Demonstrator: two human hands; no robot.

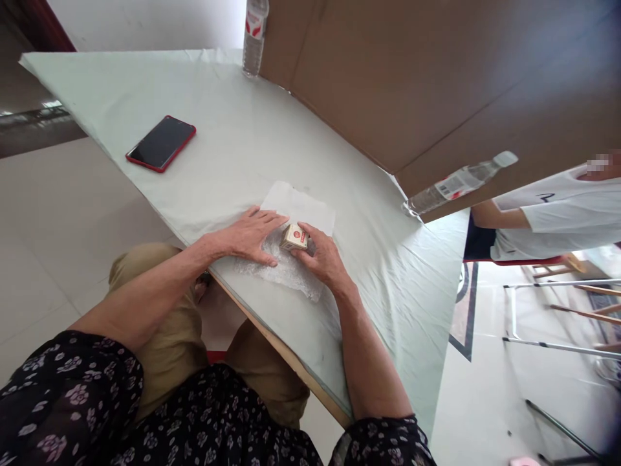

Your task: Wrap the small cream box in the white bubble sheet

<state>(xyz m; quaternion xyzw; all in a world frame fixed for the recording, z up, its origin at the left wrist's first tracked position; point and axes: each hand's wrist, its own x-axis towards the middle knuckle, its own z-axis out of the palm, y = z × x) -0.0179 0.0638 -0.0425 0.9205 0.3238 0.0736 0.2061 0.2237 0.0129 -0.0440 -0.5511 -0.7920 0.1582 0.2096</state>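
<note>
A small cream box (295,237) with red print sits on a crumpled sheet of bubble wrap (294,275) near the table's front edge. My right hand (323,257) grips the box from the right, thumb at its near side and fingers at its far side. Just left of the box, my left hand (255,237) is spread over the wrap's left part, its fingers apart and nothing held. A white sheet (303,206) lies under the wrap and shows beyond the hands.
A phone in a red case (162,144) lies on the pale tablecloth (218,116). Two plastic bottles, one upright (253,42) and one (456,184) at the right, stand against a large brown board (388,77). A person in a white shirt (553,213) is beyond it.
</note>
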